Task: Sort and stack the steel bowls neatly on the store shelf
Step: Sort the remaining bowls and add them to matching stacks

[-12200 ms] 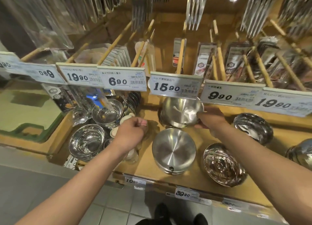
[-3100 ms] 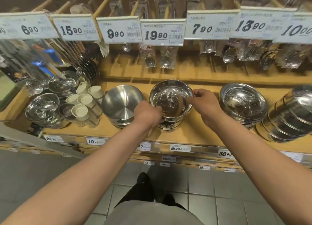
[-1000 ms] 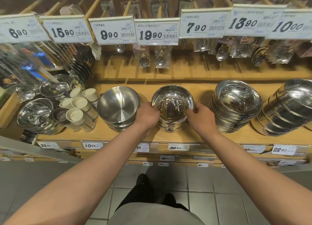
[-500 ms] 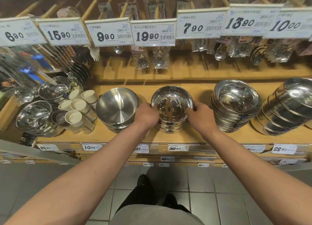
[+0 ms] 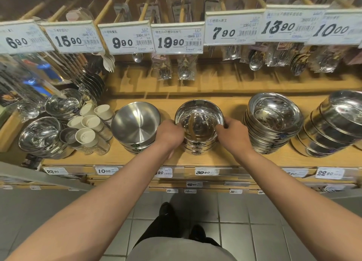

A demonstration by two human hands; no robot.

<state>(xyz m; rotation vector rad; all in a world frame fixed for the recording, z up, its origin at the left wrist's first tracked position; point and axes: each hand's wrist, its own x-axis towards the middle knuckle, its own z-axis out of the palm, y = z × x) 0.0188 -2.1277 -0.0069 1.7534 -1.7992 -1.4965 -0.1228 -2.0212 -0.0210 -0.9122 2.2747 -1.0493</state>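
Wooden display shelf (image 5: 195, 160) of light timber runs across the scene, with a slatted wooden back panel (image 5: 215, 80) behind it. A row of white price cards (image 5: 176, 38) hangs from wooden pegs (image 5: 105, 9) along the far upper part; packaged spoons (image 5: 184, 70) hang beneath them. Smaller price labels (image 5: 206, 171) line the near shelf edge, with further labels on lower edges. Floor (image 5: 254, 221) is grey square tile with dark grout. Lighting is warm and dim.
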